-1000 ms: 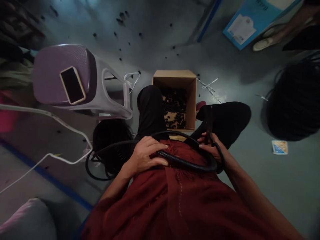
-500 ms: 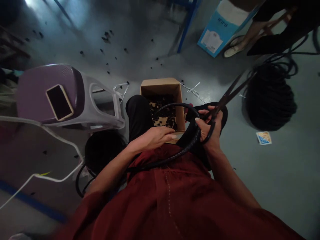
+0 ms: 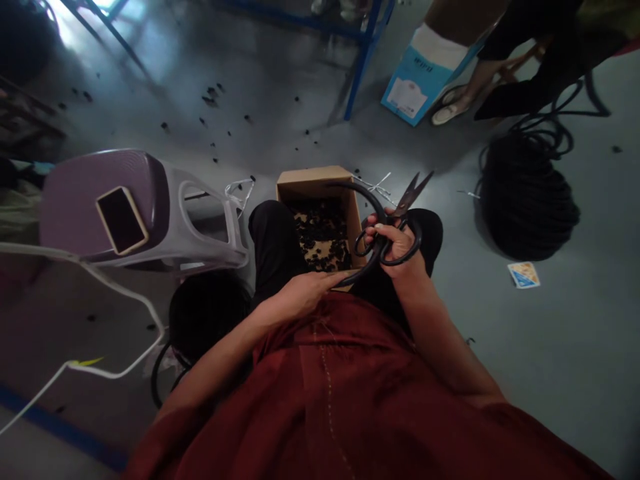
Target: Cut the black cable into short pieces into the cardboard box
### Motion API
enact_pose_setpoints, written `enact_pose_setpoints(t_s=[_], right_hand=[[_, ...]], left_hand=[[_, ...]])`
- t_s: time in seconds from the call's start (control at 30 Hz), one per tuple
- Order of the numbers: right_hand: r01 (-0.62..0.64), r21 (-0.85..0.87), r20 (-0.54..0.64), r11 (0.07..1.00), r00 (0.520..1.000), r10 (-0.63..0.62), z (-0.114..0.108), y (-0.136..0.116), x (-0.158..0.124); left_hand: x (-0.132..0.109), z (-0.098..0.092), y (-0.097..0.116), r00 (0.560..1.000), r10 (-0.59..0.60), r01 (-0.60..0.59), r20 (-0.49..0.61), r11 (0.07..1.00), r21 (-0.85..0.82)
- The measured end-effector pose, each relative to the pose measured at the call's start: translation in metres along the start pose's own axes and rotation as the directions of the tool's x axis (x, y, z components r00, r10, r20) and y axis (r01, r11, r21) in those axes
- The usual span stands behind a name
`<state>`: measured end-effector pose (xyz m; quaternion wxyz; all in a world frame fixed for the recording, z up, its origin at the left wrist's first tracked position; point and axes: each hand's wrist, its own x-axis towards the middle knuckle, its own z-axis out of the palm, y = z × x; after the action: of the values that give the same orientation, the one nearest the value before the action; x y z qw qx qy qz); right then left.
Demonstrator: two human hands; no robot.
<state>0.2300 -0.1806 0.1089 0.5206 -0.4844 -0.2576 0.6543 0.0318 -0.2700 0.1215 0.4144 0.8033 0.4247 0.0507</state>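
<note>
My right hand is closed around a pair of black-handled scissors and a stretch of thick black cord. The scissor blades point up and away to the right, slightly apart. From the right hand, one end of the cord arches over a cardboard box; the other runs down to my left hand. The left fingers are together on the cord in front of the box, their undersides hidden. Small black pieces cover much of the box floor, between my knees.
On the left, a phone lies on a purple-topped stool. A big black cord bundle sits on the floor at right, near a small packet. Beyond are a blue carton and another person's foot.
My right hand has shifted left with the scissors, whose blades now look shorter and point less far right. The cord's loop has moved up, and its lower part now meets my left fingers.
</note>
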Motion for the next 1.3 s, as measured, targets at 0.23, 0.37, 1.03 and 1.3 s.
enact_pose_setpoints(t_s=[0.23, 0.37, 1.03, 1.3], right_hand=[[0.047, -0.061, 0.057, 0.997, 0.997, -0.044, -0.006, -0.003, 0.002], [0.070, -0.162, 0.094, 0.984, 0.994, -0.055, 0.003, 0.013, -0.006], [0.115, -0.240, 0.046, 0.964, 0.993, -0.107, 0.022, 0.039, -0.003], [-0.030, -0.127, 0.154, 0.991, 0.987, 0.050, 0.016, 0.036, 0.011]], left_hand=[[-0.052, 0.002, -0.040, 0.986, -0.165, 0.165, -0.015, 0.986, 0.031], [-0.079, -0.005, -0.056, 0.952, -0.301, 0.302, -0.046, 0.953, 0.011], [-0.012, 0.025, -0.005, 0.898, -0.319, 0.121, -0.304, 0.842, -0.525], [-0.038, 0.028, -0.020, 0.912, -0.357, 0.237, -0.200, 0.859, -0.454]])
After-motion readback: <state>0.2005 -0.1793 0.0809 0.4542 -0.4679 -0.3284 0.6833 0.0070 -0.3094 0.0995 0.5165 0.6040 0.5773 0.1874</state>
